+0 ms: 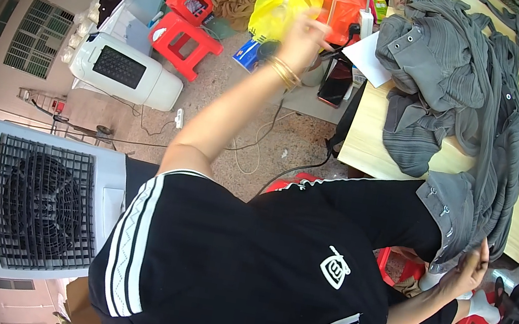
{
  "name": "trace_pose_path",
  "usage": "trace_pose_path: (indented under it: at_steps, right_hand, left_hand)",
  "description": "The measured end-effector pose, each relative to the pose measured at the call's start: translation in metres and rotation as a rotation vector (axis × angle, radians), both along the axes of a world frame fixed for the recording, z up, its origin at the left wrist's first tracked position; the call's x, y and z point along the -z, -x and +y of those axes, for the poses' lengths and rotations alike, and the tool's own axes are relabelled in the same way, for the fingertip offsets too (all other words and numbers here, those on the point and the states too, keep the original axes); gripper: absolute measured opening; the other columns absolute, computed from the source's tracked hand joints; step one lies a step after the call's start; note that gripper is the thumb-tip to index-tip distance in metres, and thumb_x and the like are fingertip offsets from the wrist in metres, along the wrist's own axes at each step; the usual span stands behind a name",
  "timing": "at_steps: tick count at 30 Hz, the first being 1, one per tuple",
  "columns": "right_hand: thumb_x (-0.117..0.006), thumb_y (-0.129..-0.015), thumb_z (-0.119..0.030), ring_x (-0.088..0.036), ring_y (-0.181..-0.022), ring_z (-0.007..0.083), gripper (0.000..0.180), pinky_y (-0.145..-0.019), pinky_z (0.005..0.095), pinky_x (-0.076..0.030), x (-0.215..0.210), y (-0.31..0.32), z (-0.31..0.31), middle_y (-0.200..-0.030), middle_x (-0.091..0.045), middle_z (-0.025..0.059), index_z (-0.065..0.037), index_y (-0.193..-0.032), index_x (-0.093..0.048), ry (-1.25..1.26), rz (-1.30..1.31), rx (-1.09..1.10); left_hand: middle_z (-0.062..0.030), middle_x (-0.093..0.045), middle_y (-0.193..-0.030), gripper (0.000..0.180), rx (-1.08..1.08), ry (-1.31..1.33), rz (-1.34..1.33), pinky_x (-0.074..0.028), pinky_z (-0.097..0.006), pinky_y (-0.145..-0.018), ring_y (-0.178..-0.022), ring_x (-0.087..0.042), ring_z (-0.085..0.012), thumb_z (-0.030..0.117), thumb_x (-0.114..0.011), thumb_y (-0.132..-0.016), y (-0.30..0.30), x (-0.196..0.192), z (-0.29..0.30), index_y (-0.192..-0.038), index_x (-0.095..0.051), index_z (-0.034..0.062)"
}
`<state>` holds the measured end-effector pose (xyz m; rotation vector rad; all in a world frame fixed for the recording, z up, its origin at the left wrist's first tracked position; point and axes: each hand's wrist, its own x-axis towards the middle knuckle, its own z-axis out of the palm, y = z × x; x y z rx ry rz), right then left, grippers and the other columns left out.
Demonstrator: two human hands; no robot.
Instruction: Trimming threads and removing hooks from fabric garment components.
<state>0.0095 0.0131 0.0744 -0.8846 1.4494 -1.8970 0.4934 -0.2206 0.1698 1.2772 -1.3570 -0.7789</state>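
Observation:
My left hand, with gold bangles at the wrist, is raised at the end of an outstretched arm. It is smeared by motion in front of a yellow plastic bag, so its fingers and anything in them are unclear. A dark phone lies near it on a grey surface. My right hand pinches the lower edge of a grey ribbed garment, which has small metal fasteners and drapes from the table over my black-trousered leg. More grey garments are heaped on the table.
A pale wooden table stands at the right. An orange bag, a white power strip and a blue box are beyond my left hand. Red stools, an air cooler and floor cables are to the left.

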Motion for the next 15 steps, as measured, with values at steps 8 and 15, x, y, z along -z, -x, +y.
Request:
trace_pose_path:
  at_steps: [8,15]
  right_hand:
    - [-0.067,-0.086,-0.014,-0.032,-0.042,0.0042,0.026,-0.040,0.0194,-0.020,0.083,0.053,0.026,-0.055,-0.040,-0.0037,-0.007,-0.066,-0.052,0.078,-0.186,0.547]
    - [-0.058,-0.092,-0.041,-0.020,-0.040,0.0052,0.039,-0.035,0.0221,-0.015,0.131,0.100,0.065,-0.054,-0.022,-0.0061,-0.002,-0.090,-0.064,0.060,-0.645,0.585]
  left_hand:
    - [-0.0147,-0.068,-0.082,0.013,-0.623,-0.067,0.627,-0.047,-0.026,-0.043,-0.064,-0.067,-0.0231,0.007,-0.049,-0.091,-0.310,-0.070,-0.034,-0.092,-0.058,-0.0021]
    - [-0.0235,-0.066,-0.089,0.084,-1.026,-0.129,0.232,-0.050,-0.032,-0.043,-0.058,-0.067,-0.0280,-0.003,-0.042,-0.089,-0.406,-0.086,0.028,-0.149,0.011,0.0166]
